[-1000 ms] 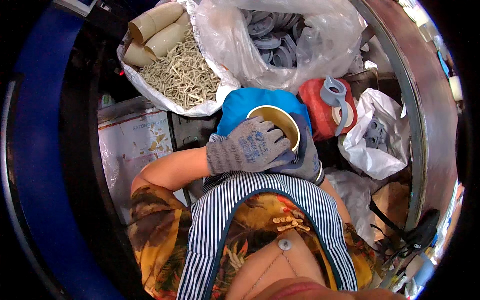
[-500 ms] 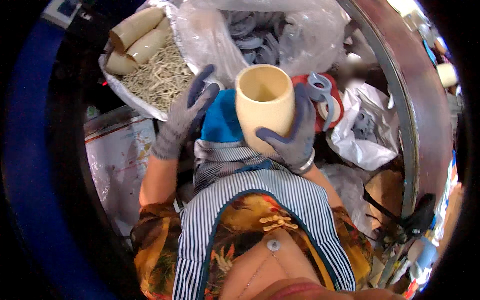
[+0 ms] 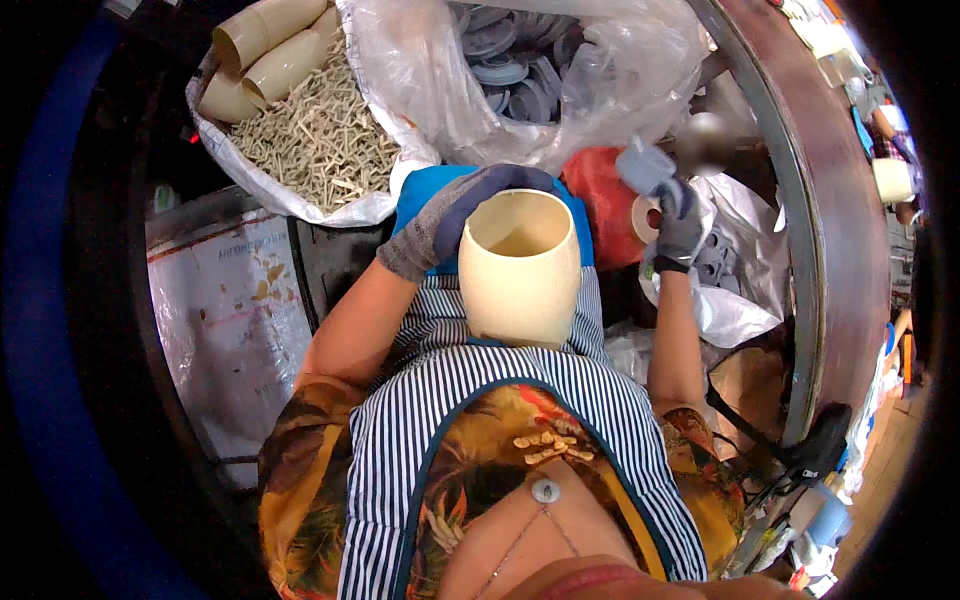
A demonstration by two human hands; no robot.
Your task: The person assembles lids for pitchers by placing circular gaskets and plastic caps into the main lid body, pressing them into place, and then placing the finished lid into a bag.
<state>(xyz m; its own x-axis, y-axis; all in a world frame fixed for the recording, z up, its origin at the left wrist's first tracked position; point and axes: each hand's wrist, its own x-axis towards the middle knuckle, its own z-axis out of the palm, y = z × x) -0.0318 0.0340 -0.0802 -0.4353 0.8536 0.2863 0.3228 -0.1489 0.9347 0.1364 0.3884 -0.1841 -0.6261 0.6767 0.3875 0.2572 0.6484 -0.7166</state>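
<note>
A cream, barrel-shaped vessel (image 3: 520, 290) stands on my lap with its open mouth up. My left hand (image 3: 475, 210), in a grey and blue work glove, curls around the vessel's far left side at the rim. To the right, my gloved right hand (image 3: 680, 218) is raised over a red surface (image 3: 597, 185), apart from the vessel. Its fingers close on a blue-grey plastic ring with a handle (image 3: 645, 165), which is smeared by motion. A white roll (image 3: 641, 217) lies on the red surface, partly behind that hand.
A white sack (image 3: 310, 140) at the far left holds short beige sticks and cream vessels. Beside it, a clear plastic bag (image 3: 630, 70) contains grey plastic rings. A white bag (image 3: 735, 310) with grey parts lies at right, near a curved metal edge (image 3: 775, 150).
My right hand has let go of the vessel, moved right and picked up the blue-grey ring from the red surface. My left hand has come onto the vessel, which now sits lower and nearer.
</note>
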